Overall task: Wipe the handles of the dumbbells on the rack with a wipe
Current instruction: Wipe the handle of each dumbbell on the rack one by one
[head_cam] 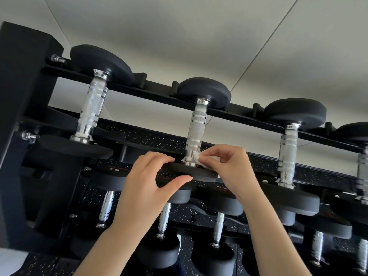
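In the head view, the right hand [229,166] pinched a small white wipe [199,161] between thumb and fingertips, pressing it against the lower flare of the middle top-row dumbbell's chrome handle [196,128]. Just left of that pinch, the left hand [148,182] gripped the rim of the same dumbbell's near black head [191,172], fingers curled over the top and thumb underneath, apparently steadying it.

The step in hand looked like wiping this handle, started at its near end. The next move would likely call for wrapping the wipe round the knurled shaft and drawing it away from the grip toward the far head.

On the rack's [23,96] top row, four dumbbells showed, the rightmost only partly. Below the hands, at least seven more chrome handles were visible on lower rows, some cut off. One wipe, two hands.
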Demonstrator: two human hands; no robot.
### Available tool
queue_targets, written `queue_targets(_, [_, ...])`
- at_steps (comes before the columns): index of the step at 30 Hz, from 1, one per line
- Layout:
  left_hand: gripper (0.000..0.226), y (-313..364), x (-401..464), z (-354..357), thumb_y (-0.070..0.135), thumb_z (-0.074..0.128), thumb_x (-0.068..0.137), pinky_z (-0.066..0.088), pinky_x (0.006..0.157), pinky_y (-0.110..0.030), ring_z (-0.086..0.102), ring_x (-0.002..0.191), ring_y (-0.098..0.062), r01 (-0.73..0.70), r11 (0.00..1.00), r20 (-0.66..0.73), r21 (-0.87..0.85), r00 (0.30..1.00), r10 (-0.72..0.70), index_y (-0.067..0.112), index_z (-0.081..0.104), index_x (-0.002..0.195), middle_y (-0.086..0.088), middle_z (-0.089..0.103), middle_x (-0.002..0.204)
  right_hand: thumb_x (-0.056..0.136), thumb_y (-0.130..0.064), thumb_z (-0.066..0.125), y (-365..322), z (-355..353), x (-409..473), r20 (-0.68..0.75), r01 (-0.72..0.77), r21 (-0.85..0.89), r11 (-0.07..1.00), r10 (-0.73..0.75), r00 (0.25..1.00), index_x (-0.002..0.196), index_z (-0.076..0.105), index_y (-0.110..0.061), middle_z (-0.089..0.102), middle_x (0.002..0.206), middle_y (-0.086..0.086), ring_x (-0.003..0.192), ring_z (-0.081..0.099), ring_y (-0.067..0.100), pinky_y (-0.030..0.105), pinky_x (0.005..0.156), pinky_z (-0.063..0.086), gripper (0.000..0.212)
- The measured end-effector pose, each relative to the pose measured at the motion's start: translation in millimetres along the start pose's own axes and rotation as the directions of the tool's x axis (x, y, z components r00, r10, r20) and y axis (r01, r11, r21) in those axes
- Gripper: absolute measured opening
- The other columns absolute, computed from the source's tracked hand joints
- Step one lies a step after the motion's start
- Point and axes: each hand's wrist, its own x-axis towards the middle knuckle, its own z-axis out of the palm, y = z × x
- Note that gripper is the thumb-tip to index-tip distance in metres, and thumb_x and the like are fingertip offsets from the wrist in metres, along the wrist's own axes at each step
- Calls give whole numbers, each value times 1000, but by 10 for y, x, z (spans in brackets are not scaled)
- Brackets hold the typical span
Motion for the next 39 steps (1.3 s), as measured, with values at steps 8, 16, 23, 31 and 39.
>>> queue_targets(8, [48, -4, 0, 8, 62, 61, 72, 46, 84, -24, 56, 101, -8, 1, 1000, -14, -11, 1000, -1, 25, 68, 101, 20, 58, 102, 74, -12, 78, 16, 113, -12, -102, -75, 173, 982, 93, 990, 71, 73, -15, 72, 66, 1, 66, 69, 14, 31, 70, 57, 7])
queue_targets(16, [47, -9, 5, 5, 62, 61, 72, 49, 87, -29, 56, 104, -7, 2, 1000, -1, -18, 1000, -2, 27, 67, 102, 21, 58, 103, 76, -17, 77, -140, 206, 235, -294, -12, 323, 946, 113, 949, 71, 70, -18, 71, 70, 4, 68, 65, 16, 30, 73, 52, 8])
queue_targets(23, [44, -5, 8, -3, 61, 61, 71, 50, 86, -31, 56, 104, -11, 21, 999, 15, -28, 1000, -21, 28, 67, 100, 19, 59, 102, 78, -13, 73, -319, 220, 582, -367, 67, 464, 883, 123, 922, 76, 68, -18, 71, 75, -2, 74, 65, 10, 18, 71, 47, 7])
queue_targets(31, [42, -9, 15, 4, 60, 61, 71, 47, 85, -27, 57, 103, -14, 27, 999, 23, -32, 999, -27, 29, 67, 99, 18, 59, 102, 89, -17, 62, -175, 233, 723, -149, -34, 690, 723, 188, 971, 84, 58, -16, 61, 73, 3, 69, 53, 20, 32, 62, 44, 7])
queue_targets(39, [40, -43, 4, 27, 58, 63, 71, 45, 85, -24, 57, 103, -12, 26, 999, 17, -24, 1000, -26, 30, 66, 99, 17, 60, 102, 98, -16, 45, 9, 197, 781, 154, -147, 833, 534, 32, 988, 89, 48, -14, 63, 78, 3, 64, 60, 15, 32, 60, 53, 10])
